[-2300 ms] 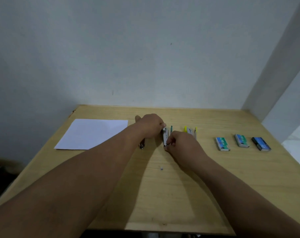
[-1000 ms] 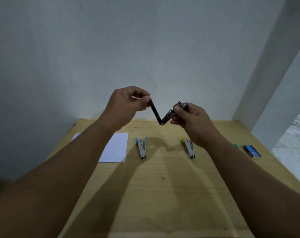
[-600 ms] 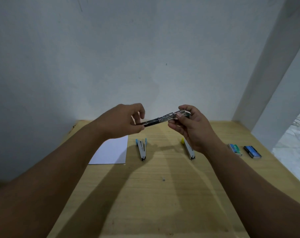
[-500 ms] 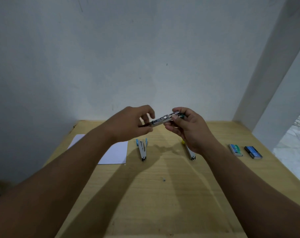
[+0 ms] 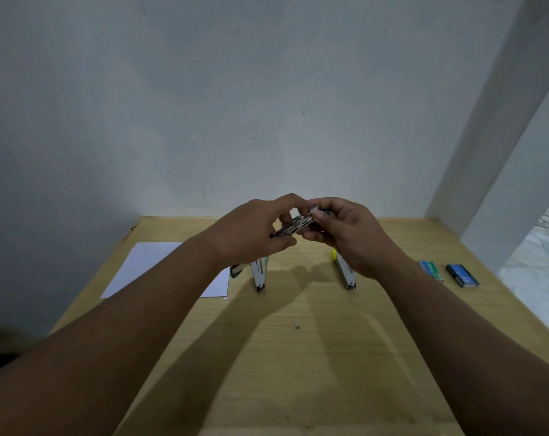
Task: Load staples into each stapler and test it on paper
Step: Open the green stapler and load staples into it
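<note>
While both hands' grip pinches a stapler (image 5: 293,226), wooden table (image 5: 282,357) meets white wall (image 5: 204,105).

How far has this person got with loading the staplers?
Early on. Both hands, left and right, hold one green-tipped stapler above the table. Two staplers, blue-tipped and yellow-tipped, lie untouched; the staple boxes and paper await.

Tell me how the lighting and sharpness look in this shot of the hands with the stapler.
Head view: dim, bluish light; the arms throw soft shadows across the table; the stapler between the left hand and right hand shows slight blur; wide-angle lens tilts the right wall edge.
</note>
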